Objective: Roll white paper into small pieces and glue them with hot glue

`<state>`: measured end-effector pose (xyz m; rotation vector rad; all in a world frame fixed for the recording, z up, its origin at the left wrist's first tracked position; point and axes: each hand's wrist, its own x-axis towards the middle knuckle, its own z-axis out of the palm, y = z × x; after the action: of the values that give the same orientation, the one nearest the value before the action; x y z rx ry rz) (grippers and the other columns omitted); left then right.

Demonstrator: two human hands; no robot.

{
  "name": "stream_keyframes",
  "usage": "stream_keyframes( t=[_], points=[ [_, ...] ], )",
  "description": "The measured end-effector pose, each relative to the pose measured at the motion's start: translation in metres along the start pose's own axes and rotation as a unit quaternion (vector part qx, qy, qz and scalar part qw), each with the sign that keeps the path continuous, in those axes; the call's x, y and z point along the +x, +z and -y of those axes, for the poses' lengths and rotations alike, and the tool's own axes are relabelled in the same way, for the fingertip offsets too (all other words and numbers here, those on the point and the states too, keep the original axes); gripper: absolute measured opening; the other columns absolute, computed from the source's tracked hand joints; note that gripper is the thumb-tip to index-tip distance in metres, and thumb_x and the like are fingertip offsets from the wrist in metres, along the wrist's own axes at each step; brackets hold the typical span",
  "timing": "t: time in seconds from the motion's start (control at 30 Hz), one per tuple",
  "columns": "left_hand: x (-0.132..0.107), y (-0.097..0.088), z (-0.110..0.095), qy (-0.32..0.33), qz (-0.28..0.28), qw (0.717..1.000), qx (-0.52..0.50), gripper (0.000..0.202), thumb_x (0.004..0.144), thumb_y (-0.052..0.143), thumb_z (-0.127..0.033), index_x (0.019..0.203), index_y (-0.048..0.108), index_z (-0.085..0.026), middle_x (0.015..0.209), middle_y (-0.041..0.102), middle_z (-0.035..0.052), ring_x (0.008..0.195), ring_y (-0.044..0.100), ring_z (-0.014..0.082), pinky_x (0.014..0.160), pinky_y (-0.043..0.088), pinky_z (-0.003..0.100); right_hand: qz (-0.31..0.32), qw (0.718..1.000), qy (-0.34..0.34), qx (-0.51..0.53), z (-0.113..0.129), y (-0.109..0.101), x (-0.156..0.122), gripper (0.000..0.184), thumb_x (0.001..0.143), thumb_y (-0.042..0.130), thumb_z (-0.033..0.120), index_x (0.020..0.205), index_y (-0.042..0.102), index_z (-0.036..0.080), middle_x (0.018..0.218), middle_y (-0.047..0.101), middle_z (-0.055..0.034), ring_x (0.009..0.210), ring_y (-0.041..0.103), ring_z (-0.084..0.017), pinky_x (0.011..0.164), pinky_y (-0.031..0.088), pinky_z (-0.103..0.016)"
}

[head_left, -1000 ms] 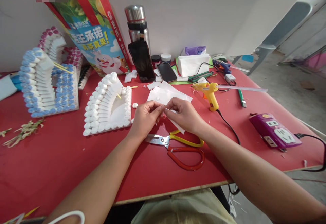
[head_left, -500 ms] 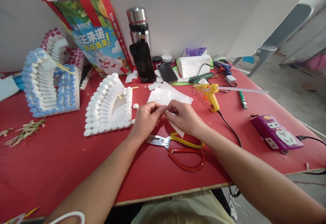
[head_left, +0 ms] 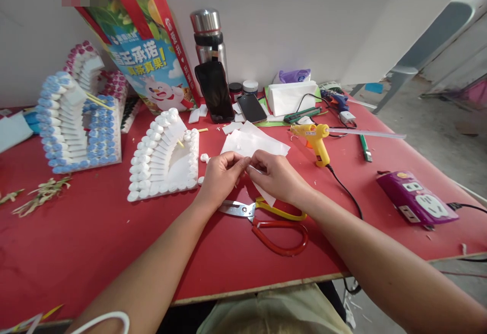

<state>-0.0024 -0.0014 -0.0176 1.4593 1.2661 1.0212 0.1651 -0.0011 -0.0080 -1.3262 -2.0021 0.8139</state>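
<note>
My left hand (head_left: 220, 176) and my right hand (head_left: 277, 174) meet over the middle of the red table (head_left: 95, 243). Both pinch a small white foam piece (head_left: 262, 192), whose lower corner sticks out under my right hand. White foam sheets (head_left: 253, 143) lie just behind the hands. Scissors with a yellow and a red handle (head_left: 272, 220) lie right below my wrists. A white foam model (head_left: 163, 159) edged with small white beads stands left of my left hand.
A yellow glue gun (head_left: 315, 139) with a long glue stick stands right of the sheets. A purple power strip (head_left: 416, 202) lies far right. Blue-beaded (head_left: 76, 126) and pink-beaded foam models stand at left. A printed bag, flask, two phones and a tissue box line the wall.
Both hands stay pinched on the white foam piece with only slight finger shifts. The view has drifted a little.
</note>
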Motion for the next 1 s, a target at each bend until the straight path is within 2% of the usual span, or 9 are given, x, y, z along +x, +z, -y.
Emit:
stream_keyframes(
  t=[1.0],
  points=[
    [0.0017, 0.0006, 0.0030, -0.007, 0.015, 1.000, -0.011, 0.030, 0.085, 0.067, -0.046, 0.078, 0.067, -0.017, 0.059, 0.054, -0.0019, 0.051, 0.045, 0.0096, 0.049, 0.035, 0.022, 0.007, 0.999, -0.005, -0.042, 0.0022, -0.0005, -0.0013, 0.020, 0.087, 0.052, 0.027, 0.071, 0.040, 0.021, 0.060, 0.046, 0.0044, 0.054, 0.038, -0.010, 0.053, 0.025, -0.025]
  ],
)
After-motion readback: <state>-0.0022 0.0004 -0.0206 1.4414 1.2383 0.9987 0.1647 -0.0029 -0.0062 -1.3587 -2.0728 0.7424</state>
